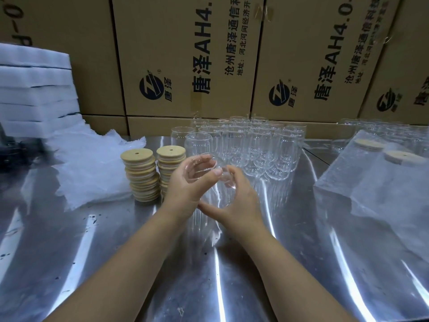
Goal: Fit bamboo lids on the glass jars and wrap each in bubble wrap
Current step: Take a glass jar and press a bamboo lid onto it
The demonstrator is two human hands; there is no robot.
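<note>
Packing area, warehouse-like: stacked printed cartons (pixel 185 56) behind steel worktable (pixel 92 252), foam sheets (pixel 34 89), batches of jars (pixel 250 145) and lids (pixel 141 175)

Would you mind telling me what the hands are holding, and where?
One clear glass jar: the left hand curls round its open mouth, and the right hand grips its body lower down.

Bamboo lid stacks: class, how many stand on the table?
2. The first stack stands beside the bubble wrap; the second stack is just right of it, partly behind the left hand gripping a glass jar. No others show.
</note>
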